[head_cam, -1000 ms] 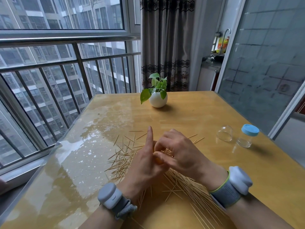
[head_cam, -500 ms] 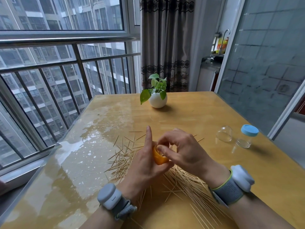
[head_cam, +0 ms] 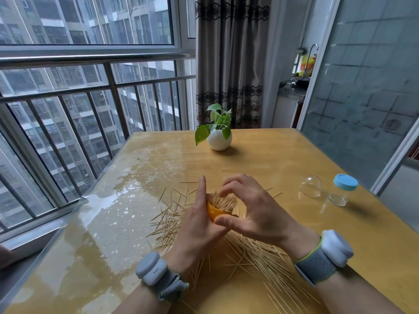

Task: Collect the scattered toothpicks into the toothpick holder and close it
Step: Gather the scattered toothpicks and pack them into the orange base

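Note:
My left hand [head_cam: 199, 225] grips a small orange toothpick holder [head_cam: 214, 213], tilted, with a bunch of toothpicks [head_cam: 223, 201] standing out of its mouth. My left index finger points straight up beside it. My right hand [head_cam: 258, 214] hovers right over the bunch, fingers curved and spread, thumb touching the holder's lower edge. Many loose toothpicks [head_cam: 256, 252] lie scattered on the yellow table [head_cam: 283, 159] under and around both hands. A clear dome cap [head_cam: 310, 186] lies on the table to the right.
A clear jar with a blue lid [head_cam: 342, 190] stands beside the dome cap at the right. A white round pot with a green plant [head_cam: 219, 138] sits at the table's far middle. A railing and window run along the left edge.
My right hand has opened and lifted off the holder, uncovering the bunch of toothpicks in it. The orange holder, hidden a second ago, is now in plain sight.

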The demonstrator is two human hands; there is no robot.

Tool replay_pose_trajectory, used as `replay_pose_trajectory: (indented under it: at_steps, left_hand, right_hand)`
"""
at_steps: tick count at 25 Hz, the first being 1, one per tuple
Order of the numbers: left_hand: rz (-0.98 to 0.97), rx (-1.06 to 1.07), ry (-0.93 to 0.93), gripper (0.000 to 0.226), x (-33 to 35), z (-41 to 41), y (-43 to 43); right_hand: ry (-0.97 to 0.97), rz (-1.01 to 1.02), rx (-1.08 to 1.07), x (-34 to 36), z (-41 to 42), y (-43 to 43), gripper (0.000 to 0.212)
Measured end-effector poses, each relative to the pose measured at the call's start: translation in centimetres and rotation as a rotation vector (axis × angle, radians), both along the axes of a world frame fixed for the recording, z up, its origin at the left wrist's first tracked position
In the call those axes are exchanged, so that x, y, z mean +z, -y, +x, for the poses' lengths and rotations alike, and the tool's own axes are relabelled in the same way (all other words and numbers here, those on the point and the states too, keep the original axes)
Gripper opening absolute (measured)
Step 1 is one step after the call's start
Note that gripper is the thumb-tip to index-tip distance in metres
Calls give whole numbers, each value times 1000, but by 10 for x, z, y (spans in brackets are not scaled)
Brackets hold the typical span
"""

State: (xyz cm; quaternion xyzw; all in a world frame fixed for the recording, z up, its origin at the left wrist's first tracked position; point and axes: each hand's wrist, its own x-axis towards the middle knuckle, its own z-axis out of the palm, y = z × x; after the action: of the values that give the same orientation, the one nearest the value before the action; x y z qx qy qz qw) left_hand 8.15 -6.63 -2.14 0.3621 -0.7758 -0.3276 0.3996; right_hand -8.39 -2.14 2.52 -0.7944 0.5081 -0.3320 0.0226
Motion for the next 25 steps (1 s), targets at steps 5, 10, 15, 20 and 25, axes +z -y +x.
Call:
replay_pose_trajectory:
  at_steps: [5, 10, 15, 20, 25]
  left_hand:
    - [-4, -83, 12, 118, 0, -2, 0]
    - [-16, -263, 111, 123, -2, -3, -3]
    - [40, -155, 47, 122, 4, -4, -6]
    - [35, -263, 126, 118, 3, -5, -8]
    - [19, -169, 99, 99, 1, -6, -7]
  right_hand:
    - [92, -96, -94, -8, -4, 8, 25]
    - [347, 122, -139, -13, 0, 7, 42]
    - [372, 307, 9, -10, 18, -5, 76]
    - [255, 289, -192, -13, 15, 1, 85]
    - [217, 391, -60, -5, 20, -3, 117]
